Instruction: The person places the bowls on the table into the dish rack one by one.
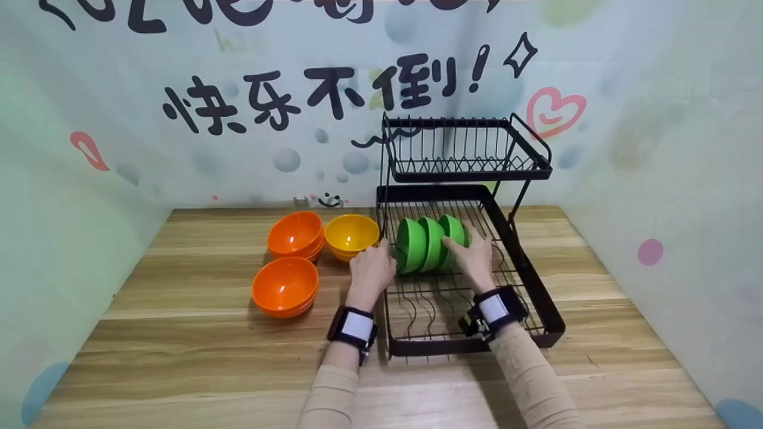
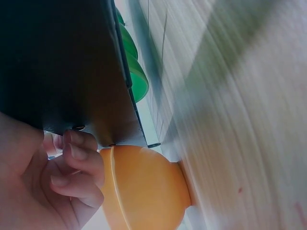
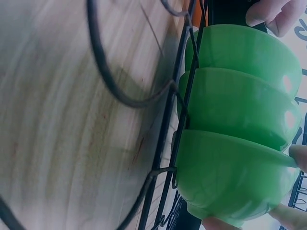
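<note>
Three green bowls (image 1: 411,245) stand on edge in a row on the lower tier of a black dish rack (image 1: 435,347). My right hand (image 1: 478,257) holds the rightmost green bowl (image 3: 230,175), thumb at its rim and fingers at its far side. At the rack's left side, my left hand (image 1: 372,271) grips the side rim, fingers curled against the dark wall in the left wrist view. Its fingertips (image 3: 261,12) show over that wall in the right wrist view. Just left of this hand sits a yellow bowl (image 1: 351,233), close to its knuckles.
Left of the rack, two groups of orange bowls, a rear stack (image 1: 295,233) and a front stack (image 1: 285,287), sit on the wooden table (image 1: 197,357). The rack's upper tier (image 1: 471,177) overhangs the back of the lower one. Printed cloth walls (image 1: 656,149) enclose the table.
</note>
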Demonstrator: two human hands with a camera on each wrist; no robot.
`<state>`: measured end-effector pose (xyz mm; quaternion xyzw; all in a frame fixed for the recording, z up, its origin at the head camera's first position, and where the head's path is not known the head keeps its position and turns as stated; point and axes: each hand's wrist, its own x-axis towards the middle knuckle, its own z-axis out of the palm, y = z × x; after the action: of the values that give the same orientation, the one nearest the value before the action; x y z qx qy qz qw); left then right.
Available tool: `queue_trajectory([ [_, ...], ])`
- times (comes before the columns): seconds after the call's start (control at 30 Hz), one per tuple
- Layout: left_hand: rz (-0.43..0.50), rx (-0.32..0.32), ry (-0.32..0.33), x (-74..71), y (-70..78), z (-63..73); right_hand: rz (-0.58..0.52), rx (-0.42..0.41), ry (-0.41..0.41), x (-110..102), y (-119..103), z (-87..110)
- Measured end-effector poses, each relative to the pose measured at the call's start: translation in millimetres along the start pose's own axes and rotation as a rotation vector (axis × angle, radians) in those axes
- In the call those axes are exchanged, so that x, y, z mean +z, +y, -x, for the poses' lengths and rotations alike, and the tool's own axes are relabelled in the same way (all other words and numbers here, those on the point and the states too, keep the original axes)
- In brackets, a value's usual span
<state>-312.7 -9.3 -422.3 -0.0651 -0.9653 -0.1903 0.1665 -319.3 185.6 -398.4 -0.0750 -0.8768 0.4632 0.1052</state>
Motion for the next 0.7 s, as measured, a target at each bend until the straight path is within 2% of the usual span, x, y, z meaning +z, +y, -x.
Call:
queue_trajectory([
  [0.3,0.004,-0.013,-0.019,1.8,-0.4,-0.9,0.013,0.012,-0.02,2.4,0.3,-3.0],
  [0.7,-0.008,-0.01,-0.004,1.2,0.5,-0.6,-0.006,0.015,-0.06,2.4,-0.5,1.1],
])
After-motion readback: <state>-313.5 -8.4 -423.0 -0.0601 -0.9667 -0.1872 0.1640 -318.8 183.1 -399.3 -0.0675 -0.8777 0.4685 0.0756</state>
